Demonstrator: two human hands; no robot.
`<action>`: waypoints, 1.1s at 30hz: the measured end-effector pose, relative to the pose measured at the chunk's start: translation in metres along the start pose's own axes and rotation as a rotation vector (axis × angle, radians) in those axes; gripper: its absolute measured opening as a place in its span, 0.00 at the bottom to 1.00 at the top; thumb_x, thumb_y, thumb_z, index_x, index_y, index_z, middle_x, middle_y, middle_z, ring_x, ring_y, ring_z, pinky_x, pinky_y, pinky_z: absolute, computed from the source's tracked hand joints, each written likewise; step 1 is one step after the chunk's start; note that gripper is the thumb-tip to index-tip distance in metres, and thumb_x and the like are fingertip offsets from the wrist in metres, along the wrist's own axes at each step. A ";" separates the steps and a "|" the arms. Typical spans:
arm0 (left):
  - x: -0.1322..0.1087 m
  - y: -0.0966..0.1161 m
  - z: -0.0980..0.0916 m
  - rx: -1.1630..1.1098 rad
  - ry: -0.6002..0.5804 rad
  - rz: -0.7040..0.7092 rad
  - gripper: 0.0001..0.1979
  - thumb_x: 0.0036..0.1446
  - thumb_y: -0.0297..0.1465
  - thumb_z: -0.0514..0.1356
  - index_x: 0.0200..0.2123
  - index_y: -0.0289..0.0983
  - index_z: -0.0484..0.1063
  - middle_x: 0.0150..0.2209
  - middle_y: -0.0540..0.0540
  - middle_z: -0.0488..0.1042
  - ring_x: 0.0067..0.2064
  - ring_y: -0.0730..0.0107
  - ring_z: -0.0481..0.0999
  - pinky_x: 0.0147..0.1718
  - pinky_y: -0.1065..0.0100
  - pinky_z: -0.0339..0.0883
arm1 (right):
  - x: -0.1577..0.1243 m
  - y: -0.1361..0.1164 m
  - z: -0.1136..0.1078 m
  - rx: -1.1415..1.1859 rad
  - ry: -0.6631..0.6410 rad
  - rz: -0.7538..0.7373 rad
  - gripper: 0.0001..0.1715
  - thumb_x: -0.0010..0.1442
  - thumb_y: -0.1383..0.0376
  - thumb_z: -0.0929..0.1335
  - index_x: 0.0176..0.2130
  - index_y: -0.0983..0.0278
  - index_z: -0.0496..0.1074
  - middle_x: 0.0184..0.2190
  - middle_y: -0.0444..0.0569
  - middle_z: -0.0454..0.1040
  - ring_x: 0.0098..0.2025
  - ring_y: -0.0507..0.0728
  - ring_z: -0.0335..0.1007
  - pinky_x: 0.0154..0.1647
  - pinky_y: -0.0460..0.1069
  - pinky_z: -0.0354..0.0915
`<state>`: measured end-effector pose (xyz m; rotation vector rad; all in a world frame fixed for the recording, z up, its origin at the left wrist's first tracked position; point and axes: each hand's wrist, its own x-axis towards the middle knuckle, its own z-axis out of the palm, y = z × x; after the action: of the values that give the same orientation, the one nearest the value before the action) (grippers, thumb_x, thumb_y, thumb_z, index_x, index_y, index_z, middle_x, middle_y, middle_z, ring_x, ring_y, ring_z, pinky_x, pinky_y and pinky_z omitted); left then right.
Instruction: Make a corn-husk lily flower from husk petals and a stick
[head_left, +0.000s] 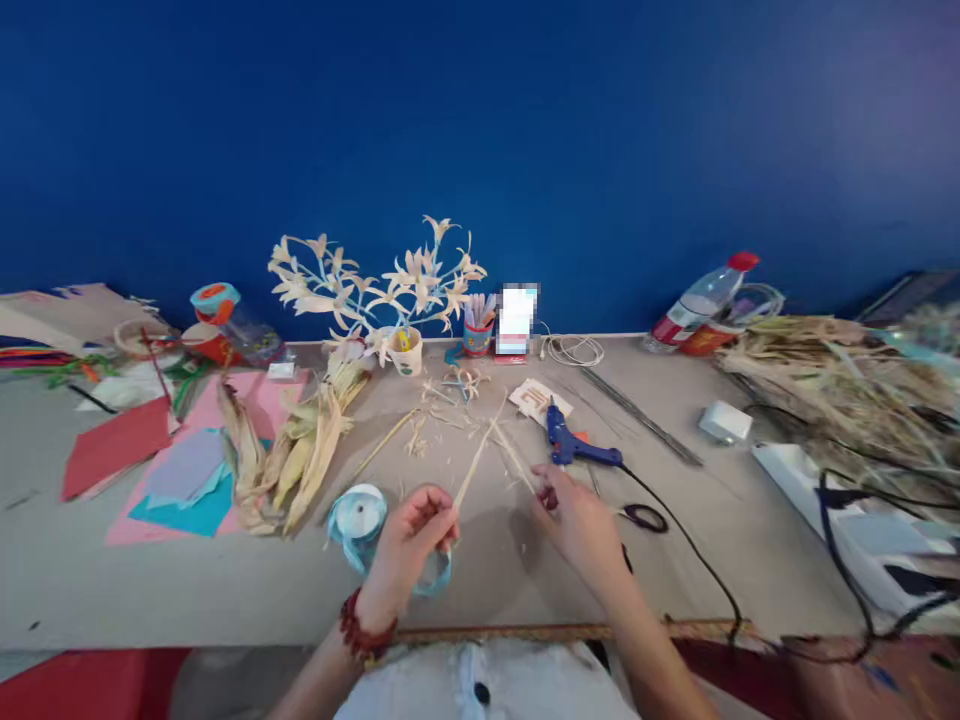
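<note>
My left hand point(415, 535), a red beaded bracelet at its wrist, pinches a thin pale corn-husk strip point(474, 466). My right hand point(576, 520) is closed on the lower end of another pale corn-husk strip point(514, 455). The strips meet at the top in an upturned V; whether they are one piece I cannot tell. Left of my left hand sits a roll of light blue ribbon point(360, 515), and a loop of blue ribbon shows behind that hand. A blue glue gun point(577, 440) and scissors point(645, 517), partly hidden, lie right of my right hand.
Corn husks point(300, 460) and coloured paper point(184, 490) lie at the left. Husk flowers stand in a paper cup point(405, 352) at the back. Wires point(641, 415), a bottle point(701, 300), a white power strip point(817, 510) with black cables and a dried husk pile point(832, 370) occupy the right.
</note>
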<state>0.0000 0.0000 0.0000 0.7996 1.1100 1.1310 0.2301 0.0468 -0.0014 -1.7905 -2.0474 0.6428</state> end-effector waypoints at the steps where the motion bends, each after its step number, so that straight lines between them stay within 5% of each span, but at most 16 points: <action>1: 0.000 0.001 0.002 -0.003 0.000 -0.004 0.09 0.56 0.33 0.63 0.31 0.36 0.67 0.24 0.53 0.71 0.24 0.80 0.66 0.25 0.77 0.59 | 0.000 0.001 0.000 0.099 -0.011 -0.014 0.19 0.56 0.65 0.64 0.48 0.63 0.70 0.30 0.47 0.74 0.32 0.60 0.72 0.34 0.53 0.64; 5: 0.000 0.005 0.007 -0.022 -0.028 -0.018 0.09 0.57 0.34 0.63 0.31 0.36 0.68 0.24 0.52 0.71 0.24 0.79 0.66 0.25 0.76 0.59 | -0.004 0.001 0.002 0.556 -0.119 -0.019 0.22 0.56 0.65 0.63 0.51 0.61 0.66 0.34 0.45 0.70 0.29 0.55 0.72 0.30 0.49 0.66; 9: 0.001 0.006 0.009 -0.038 -0.068 -0.016 0.08 0.59 0.33 0.61 0.32 0.36 0.68 0.24 0.51 0.71 0.24 0.79 0.66 0.26 0.75 0.59 | -0.009 -0.005 0.010 0.840 -0.219 0.039 0.18 0.59 0.66 0.61 0.48 0.62 0.68 0.26 0.41 0.63 0.20 0.50 0.60 0.21 0.45 0.58; 11: 0.002 0.006 0.010 -0.029 -0.069 -0.010 0.08 0.60 0.33 0.60 0.32 0.35 0.68 0.25 0.51 0.71 0.24 0.79 0.66 0.26 0.75 0.59 | -0.011 -0.012 0.014 0.802 -0.246 0.008 0.14 0.63 0.62 0.60 0.44 0.63 0.70 0.24 0.41 0.62 0.21 0.50 0.59 0.21 0.45 0.56; 16: 0.004 0.005 0.011 0.050 -0.066 -0.001 0.09 0.58 0.35 0.61 0.32 0.35 0.69 0.24 0.51 0.71 0.25 0.78 0.66 0.26 0.75 0.60 | -0.011 -0.038 0.019 0.628 -0.332 -0.167 0.23 0.70 0.53 0.56 0.33 0.63 0.69 0.24 0.43 0.67 0.28 0.53 0.64 0.31 0.47 0.59; 25: 0.002 -0.001 0.009 0.194 -0.036 0.063 0.07 0.59 0.34 0.60 0.33 0.35 0.70 0.26 0.51 0.69 0.27 0.76 0.66 0.26 0.74 0.61 | -0.005 -0.052 0.029 0.510 -0.275 -0.205 0.24 0.70 0.55 0.57 0.25 0.62 0.61 0.21 0.42 0.64 0.26 0.53 0.61 0.29 0.46 0.56; 33: 0.003 -0.003 0.009 0.295 -0.046 0.153 0.07 0.60 0.33 0.59 0.32 0.35 0.71 0.28 0.49 0.72 0.31 0.72 0.70 0.31 0.72 0.65 | -0.009 -0.051 0.032 0.473 -0.304 -0.234 0.24 0.70 0.53 0.56 0.30 0.62 0.67 0.26 0.45 0.71 0.29 0.54 0.66 0.32 0.47 0.59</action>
<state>0.0094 0.0023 -0.0015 1.1513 1.2093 1.0819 0.1724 0.0293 0.0000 -1.2238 -2.0200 1.2618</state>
